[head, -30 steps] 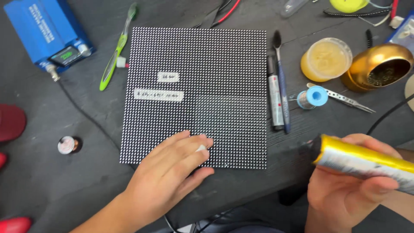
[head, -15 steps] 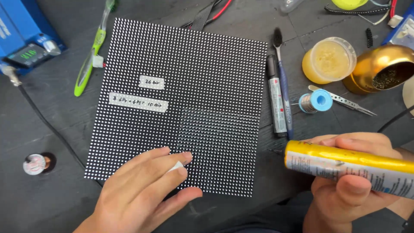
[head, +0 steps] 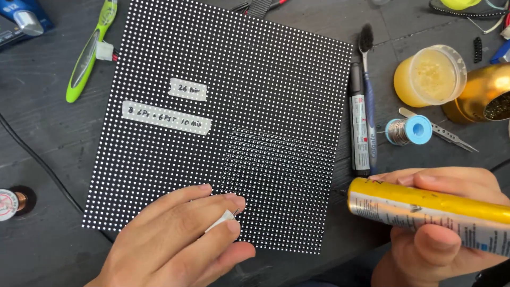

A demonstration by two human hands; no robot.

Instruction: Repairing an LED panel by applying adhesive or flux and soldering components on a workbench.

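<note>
Yellow can (head: 425, 210) gripped by right hand (head: 435, 234); left hand (head: 175, 239) pinches white scrap (head: 220, 220) (on panel (head: 239, 106)).

Panel (head: 234, 122): matt black face, rough with a fine grid of small glossy beads; two strips of matt paper tape (head: 166, 117) stuck on it. Table (head: 48, 154): dark, matt, grainy wood. Left hand (head: 175, 244) pinches a small white wad (head: 220, 220), paper or cloth, cannot tell. Right hand (head: 441, 234) grips a can (head: 430, 210): glossy yellow metal, smooth. Far right: translucent yellow plastic tub (head: 430, 74); shiny gold metal bowl (head: 478, 93); solder spool (head: 408, 131), blue plastic, bright wire; metal tweezers (head: 446, 133).
</note>
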